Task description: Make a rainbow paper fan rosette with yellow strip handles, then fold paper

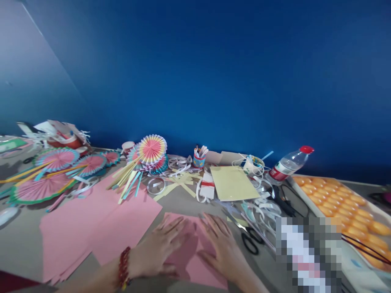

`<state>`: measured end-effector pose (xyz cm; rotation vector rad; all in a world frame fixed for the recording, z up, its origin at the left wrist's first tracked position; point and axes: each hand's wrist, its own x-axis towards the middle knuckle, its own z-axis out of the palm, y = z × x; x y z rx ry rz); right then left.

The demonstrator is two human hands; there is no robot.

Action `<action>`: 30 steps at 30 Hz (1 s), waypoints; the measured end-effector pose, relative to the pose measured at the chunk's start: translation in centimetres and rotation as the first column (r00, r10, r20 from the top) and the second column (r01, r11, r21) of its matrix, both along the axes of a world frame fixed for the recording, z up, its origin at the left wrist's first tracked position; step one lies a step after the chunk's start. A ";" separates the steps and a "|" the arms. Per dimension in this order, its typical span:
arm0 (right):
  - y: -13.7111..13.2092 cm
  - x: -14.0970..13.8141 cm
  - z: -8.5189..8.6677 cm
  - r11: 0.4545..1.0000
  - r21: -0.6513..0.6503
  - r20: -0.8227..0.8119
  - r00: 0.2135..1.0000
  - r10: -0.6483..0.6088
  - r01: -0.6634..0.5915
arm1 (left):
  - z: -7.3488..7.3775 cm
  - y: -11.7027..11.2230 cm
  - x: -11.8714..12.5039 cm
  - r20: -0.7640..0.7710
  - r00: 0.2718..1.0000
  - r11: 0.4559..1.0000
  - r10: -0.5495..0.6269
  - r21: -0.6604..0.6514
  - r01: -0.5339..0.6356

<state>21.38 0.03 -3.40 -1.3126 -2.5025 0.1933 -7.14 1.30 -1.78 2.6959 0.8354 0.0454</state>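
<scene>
Both my hands lie spread on a sheet of pink paper (193, 260) at the near middle of the table. My left hand (165, 244), with a red beaded bracelet (124, 264) at the wrist, rests on the sheet's left part, fingers stretched out. On its right part lies my right hand (218, 244), flat, with the thumb pointing inward. To the left are larger pink sheets (122, 221), overlapping. A pair of scissors (250, 240) with black handles lies just right of my right hand. Beyond the hands sits a pale yellow sheet (233, 183).
Folded paper fans (152, 149) and paper strips (130, 179) lie at the left and middle back. A small cup of sticks (199, 159) stands by the blue wall (195, 73). At right are curled white strips (269, 207), a plastic bottle (288, 165) and an orange bumpy tray (342, 203).
</scene>
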 end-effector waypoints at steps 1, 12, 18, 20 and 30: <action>-0.1 -0.2 -0.1 0.999 0.003 0.018 0.999 0.048 -0.048 | -0.1 0.1 0.5 0.015 1.000 1.000 -0.024 -0.007 0.024; -0.7 -0.1 -0.7 0.987 0.048 0.132 0.981 0.145 -0.152 | -1.1 0.1 1.4 0.042 0.998 0.992 -0.056 0.117 0.051; -1.4 1.5 -1.6 0.993 0.081 0.142 0.987 0.069 -0.081 | -1.4 -0.6 0.0 0.007 1.000 0.981 -0.006 0.196 0.005; -1.7 1.9 -1.7 0.993 0.118 0.137 0.991 0.008 -0.024 | -1.3 -0.7 0.0 -0.003 1.000 0.983 0.004 0.182 -0.004; -2.4 -1.6 -1.9 0.987 0.145 0.094 0.994 0.056 -0.069 | -1.1 0.0 3.0 -0.004 1.000 0.990 -0.021 0.136 0.022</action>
